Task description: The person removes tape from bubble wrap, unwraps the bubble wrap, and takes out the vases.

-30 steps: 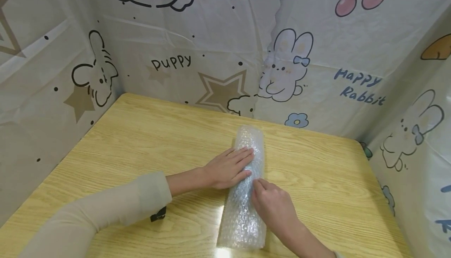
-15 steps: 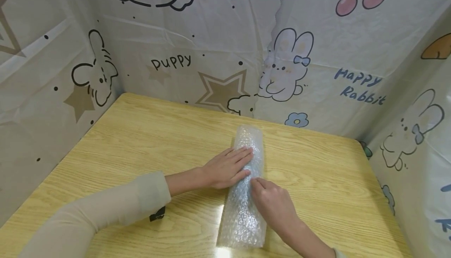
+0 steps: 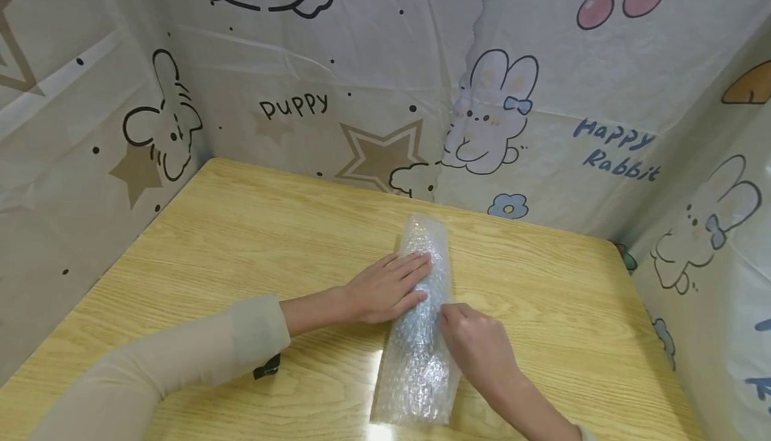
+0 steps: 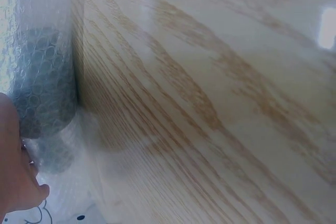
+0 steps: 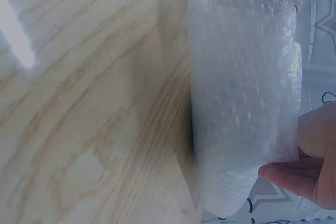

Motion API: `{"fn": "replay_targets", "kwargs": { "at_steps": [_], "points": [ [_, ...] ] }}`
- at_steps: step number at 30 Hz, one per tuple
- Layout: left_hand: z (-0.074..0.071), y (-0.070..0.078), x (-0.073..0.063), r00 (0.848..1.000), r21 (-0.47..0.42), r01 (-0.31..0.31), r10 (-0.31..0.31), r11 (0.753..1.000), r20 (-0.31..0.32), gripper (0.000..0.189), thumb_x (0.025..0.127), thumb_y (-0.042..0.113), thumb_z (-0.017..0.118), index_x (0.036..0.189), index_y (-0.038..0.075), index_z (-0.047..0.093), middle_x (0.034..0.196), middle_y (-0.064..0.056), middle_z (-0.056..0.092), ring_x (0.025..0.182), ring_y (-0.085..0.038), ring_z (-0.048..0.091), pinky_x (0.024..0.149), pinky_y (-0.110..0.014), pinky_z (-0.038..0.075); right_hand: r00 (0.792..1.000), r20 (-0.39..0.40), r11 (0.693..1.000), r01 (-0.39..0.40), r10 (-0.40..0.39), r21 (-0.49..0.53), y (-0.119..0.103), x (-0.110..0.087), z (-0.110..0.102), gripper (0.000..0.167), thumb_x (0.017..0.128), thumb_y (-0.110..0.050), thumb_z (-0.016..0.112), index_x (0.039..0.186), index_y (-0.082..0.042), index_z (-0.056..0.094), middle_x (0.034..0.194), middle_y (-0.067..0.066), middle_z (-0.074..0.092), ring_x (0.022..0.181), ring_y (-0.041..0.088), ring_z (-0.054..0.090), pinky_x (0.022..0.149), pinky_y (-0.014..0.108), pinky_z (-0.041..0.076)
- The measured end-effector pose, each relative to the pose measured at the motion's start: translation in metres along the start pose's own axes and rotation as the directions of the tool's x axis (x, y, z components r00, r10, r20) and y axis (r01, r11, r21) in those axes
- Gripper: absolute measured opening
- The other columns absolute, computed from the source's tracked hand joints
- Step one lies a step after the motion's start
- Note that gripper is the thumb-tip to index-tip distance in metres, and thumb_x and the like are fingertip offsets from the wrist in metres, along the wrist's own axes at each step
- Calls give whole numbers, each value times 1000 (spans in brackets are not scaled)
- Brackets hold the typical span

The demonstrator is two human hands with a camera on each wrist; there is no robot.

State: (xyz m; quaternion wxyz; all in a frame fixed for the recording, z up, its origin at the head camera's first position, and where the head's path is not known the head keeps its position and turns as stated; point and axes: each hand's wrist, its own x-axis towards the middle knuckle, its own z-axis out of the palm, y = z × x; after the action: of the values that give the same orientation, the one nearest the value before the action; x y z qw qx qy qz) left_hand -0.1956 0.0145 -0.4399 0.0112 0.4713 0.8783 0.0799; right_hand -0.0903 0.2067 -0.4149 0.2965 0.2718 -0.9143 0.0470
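Observation:
A long roll of clear bubble wrap (image 3: 415, 387) lies on the table, pointing away from me. Through its layers a bluish-grey rounded shape (image 4: 44, 82) shows in the left wrist view; its kind is hidden. My left hand (image 3: 385, 290) rests on top of the roll with its fingers laid out nearly straight. On the roll's right side, my right hand (image 3: 478, 340) pinches the wrap's loose edge between thumb and fingers. The right wrist view shows that pinch, with the right hand (image 5: 310, 161) at the lifted edge of the bubble wrap (image 5: 241, 77).
The wood-grain table (image 3: 241, 227) stretches out on both sides of the roll. A printed cloth (image 3: 361, 46) with cartoon animals hangs behind it and along both sides. A small black item (image 3: 267, 366) shows beneath the left forearm.
My right hand has shifted slightly to the right, drawing the wrap's edge with it. The left hand stays in place on the roll.

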Motion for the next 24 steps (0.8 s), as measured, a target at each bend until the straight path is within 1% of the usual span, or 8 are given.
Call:
{"fn": "replay_targets", "kwargs": {
  "at_steps": [3,5,11,15,19,21,24],
  "points": [
    [-1,-1,-2,1000,3,-1,1,1000,0,62,109,44,25,159,7,23,165,-8,16,151,-24,13,121,-43,14,1000,5,1000,-19,19,-16,3,0,-2,10,75,4,77,77,1,69,70,11,69,51,18,65,39,27,49],
    [-1,-1,-3,1000,-1,1,-1,1000,4,62,109,44,25,159,7,23,165,-8,16,151,-23,13,121,-44,14,999,11,999,-36,36,-13,6,-1,-4,9,75,5,78,78,2,70,70,11,69,52,18,65,40,27,50],
    [1,-4,-6,1000,-12,15,-15,1000,17,63,109,45,22,160,8,19,166,-6,13,151,-19,10,121,-43,12,995,32,995,-97,96,35,14,-3,-6,9,75,7,77,83,5,72,72,12,70,53,18,65,42,27,51],
    [2,-6,-7,1000,-15,11,-11,1000,8,62,109,45,23,160,8,20,165,-6,14,151,-19,12,121,-43,13,993,34,993,-111,110,33,18,-4,-7,5,77,5,75,81,4,71,69,11,69,52,18,64,42,28,50],
    [2,-6,-7,1000,-13,8,-8,1000,9,63,109,45,22,160,9,19,165,-6,14,151,-19,12,121,-43,14,992,35,992,-124,123,28,20,-5,-7,7,76,6,76,80,2,71,67,10,68,50,17,61,40,29,48],
    [2,-6,-6,1000,-14,9,-9,1000,10,63,109,45,22,160,9,19,166,-5,14,151,-19,12,121,-44,14,990,42,990,-137,135,32,21,-5,-7,10,75,5,78,81,3,71,68,10,68,50,17,61,40,29,48],
    [2,-5,-5,1000,-23,11,-10,1000,11,63,109,46,22,160,9,19,166,-5,14,151,-19,11,121,-44,14,983,77,985,-169,166,39,21,-4,-8,14,75,2,80,86,4,72,76,13,71,53,21,65,42,31,51]
  ]
}}
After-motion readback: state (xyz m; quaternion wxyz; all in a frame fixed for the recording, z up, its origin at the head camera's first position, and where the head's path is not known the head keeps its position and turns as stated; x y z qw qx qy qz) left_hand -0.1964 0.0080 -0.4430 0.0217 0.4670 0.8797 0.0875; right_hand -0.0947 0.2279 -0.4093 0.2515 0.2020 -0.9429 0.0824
